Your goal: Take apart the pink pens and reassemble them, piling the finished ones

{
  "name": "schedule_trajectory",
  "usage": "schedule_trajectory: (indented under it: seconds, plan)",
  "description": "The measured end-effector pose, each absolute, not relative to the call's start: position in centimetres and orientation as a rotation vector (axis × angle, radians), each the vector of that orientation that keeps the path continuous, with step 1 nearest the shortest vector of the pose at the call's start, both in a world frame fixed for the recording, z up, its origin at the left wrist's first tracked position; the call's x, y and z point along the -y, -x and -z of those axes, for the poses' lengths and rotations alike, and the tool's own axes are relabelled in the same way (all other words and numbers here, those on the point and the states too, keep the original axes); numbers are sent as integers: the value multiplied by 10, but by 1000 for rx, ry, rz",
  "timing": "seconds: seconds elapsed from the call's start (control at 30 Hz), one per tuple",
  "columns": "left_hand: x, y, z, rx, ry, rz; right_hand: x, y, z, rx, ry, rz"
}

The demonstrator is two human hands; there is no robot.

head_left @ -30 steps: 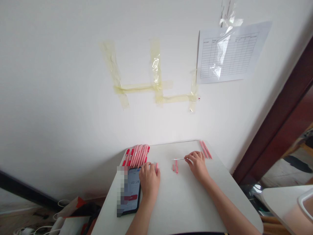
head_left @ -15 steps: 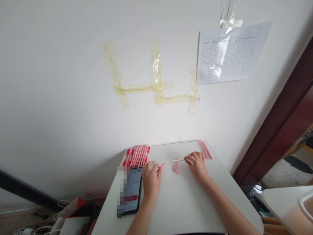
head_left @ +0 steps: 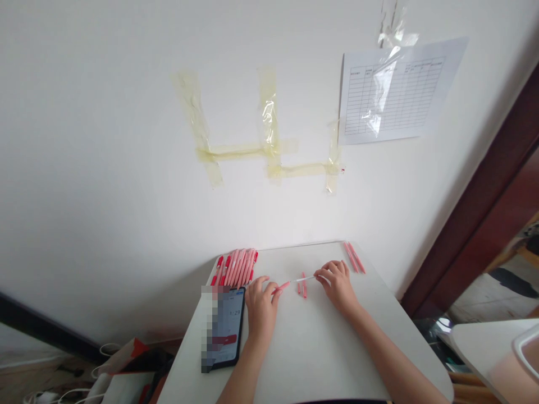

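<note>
Left hand (head_left: 261, 306), one: thumb and forefinger pinched on a pink pen barrel (head_left: 284, 287), the other fingers loosely curled; the barrel slants up to the right, above the table. Right hand (head_left: 337, 283), one: fingertips closed together on the end of a thin white refill (head_left: 303, 278), which points left at the barrel's open end; we cannot tell whether its tip has entered. Below the refill, we count two loose pieces on the white table (head_left: 328, 348): a short pink piece (head_left: 298, 288) and, just beside it, a longer pink piece (head_left: 304, 289). Beside the left hand, a phone (head_left: 236, 328), screen up, partly blurred. Beyond it, a row of pink and red pens (head_left: 240, 268), side by side. At the far right corner, we note two pink tubes (head_left: 354, 258), near each other.
</note>
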State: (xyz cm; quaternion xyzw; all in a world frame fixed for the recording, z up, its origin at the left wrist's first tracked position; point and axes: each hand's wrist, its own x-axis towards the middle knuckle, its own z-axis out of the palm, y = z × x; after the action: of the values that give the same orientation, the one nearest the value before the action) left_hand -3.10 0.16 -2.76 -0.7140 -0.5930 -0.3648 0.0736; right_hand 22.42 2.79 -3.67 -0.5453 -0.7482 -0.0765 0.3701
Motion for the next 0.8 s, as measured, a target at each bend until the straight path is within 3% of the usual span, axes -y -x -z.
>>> schedule_trajectory:
  seconds: [0.8]
  plan:
    - [1,26,25,1685,2207,1092,-20,-210,30,2012,1275,256]
